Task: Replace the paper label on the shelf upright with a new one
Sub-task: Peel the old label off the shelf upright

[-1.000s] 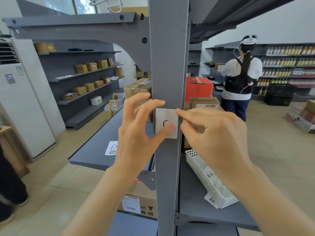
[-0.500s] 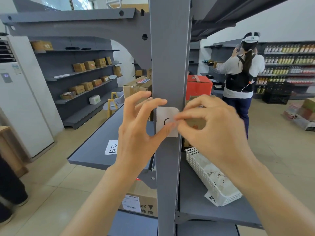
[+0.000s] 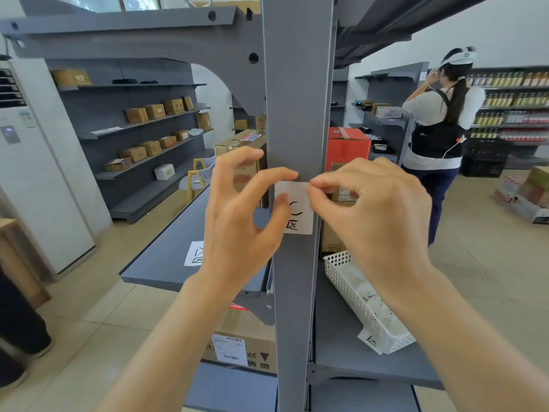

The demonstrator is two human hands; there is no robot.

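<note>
Paper label (image 3: 298, 217), white with black hand-drawn marks, sits flat on the front face of the grey shelf upright (image 3: 297, 114), roughly at the centre of my view. My left hand (image 3: 237, 221) comes in from seven o'clock; its thumb tip presses on the label's left edge while the index finger curls over to touch the upright just above the label's top-left corner. The other fingers are spread and loose, closed on nothing. My right hand (image 3: 377, 221) comes in from five o'clock, with thumb and index fingertip pinched together at the label's top-right corner. I cannot tell whether the corner is lifted off the metal or only pressed; the remaining fingers are curled, and they hide part of that edge.

At eight o'clock from the label, a second paper sheet (image 3: 194, 253) with similar marks lies flat on the grey shelf board (image 3: 166, 257) to the left of the upright. At four o'clock, a white plastic basket (image 3: 365, 301) rests on the right-hand shelf with pale items inside that I cannot make out, and another marked slip (image 3: 370, 340) lies at its near corner. A red box (image 3: 347, 148) stands behind the upright at one o'clock. Farther off at two o'clock, a person (image 3: 442, 123) in a white top stands facing away, toward shelves of bottles.
</note>
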